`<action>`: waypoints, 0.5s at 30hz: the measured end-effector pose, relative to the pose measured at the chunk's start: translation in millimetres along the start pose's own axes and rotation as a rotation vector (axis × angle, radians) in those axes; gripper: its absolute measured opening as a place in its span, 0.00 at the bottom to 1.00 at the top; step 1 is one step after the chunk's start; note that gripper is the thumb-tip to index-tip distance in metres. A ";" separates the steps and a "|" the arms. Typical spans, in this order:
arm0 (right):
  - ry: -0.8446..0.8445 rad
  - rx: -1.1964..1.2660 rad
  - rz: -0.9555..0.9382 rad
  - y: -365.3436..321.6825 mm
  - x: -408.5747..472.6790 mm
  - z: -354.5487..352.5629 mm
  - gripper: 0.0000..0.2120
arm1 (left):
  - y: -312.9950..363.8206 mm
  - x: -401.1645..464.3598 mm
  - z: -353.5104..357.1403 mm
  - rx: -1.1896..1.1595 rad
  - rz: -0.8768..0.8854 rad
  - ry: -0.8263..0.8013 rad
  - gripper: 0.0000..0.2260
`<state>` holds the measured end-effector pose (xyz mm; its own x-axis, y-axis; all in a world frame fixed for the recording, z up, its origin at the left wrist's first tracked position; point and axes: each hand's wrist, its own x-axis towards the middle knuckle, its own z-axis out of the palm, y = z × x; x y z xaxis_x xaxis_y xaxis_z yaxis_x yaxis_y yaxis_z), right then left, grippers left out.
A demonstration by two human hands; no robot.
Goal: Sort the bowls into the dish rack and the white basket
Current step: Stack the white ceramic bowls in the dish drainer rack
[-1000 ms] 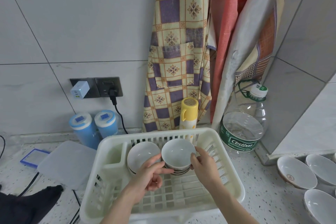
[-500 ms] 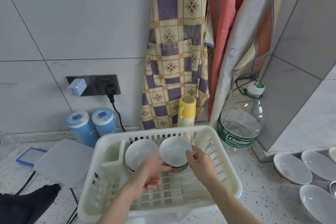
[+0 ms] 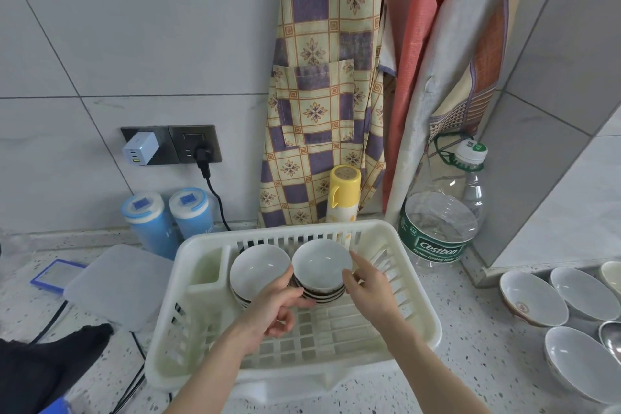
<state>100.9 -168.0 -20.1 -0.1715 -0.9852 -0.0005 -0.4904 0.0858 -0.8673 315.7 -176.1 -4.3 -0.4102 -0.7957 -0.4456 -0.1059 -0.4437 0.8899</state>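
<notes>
Both hands reach into the white basket (image 3: pixel 416 282) on the speckled surface (image 3: pixel 477 376). The left hand (image 3: pixel 272 306) and right hand (image 3: pixel 369 289) pinch opposite sides of the right stack of bowls (image 3: pixel 321 274), which stands just beside a second stack (image 3: pixel 258 270) at the basket's back. 3 loose bowls (image 3: pixel 534 299) lie on the surface well to the right, near a water bottle (image 3: pixel 440 215)
</notes>
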 end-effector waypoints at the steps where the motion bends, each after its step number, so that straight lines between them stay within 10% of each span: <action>1: -0.003 -0.004 0.000 -0.3 -0.4 -0.5 0.21 | 0.0 -0.4 0.2 0.000 -0.001 0.000 0.26; 15: 0.264 0.013 -0.148 -25.1 -48.8 -42.5 0.22 | 7.3 -35.4 25.1 0.007 0.347 0.493 0.10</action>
<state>85.2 -115.8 22.8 -0.3163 -0.9139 0.2546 -0.5160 -0.0594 -0.8545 306.7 -140.9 20.4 0.0462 -0.9916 -0.1204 -0.0481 -0.1226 0.9913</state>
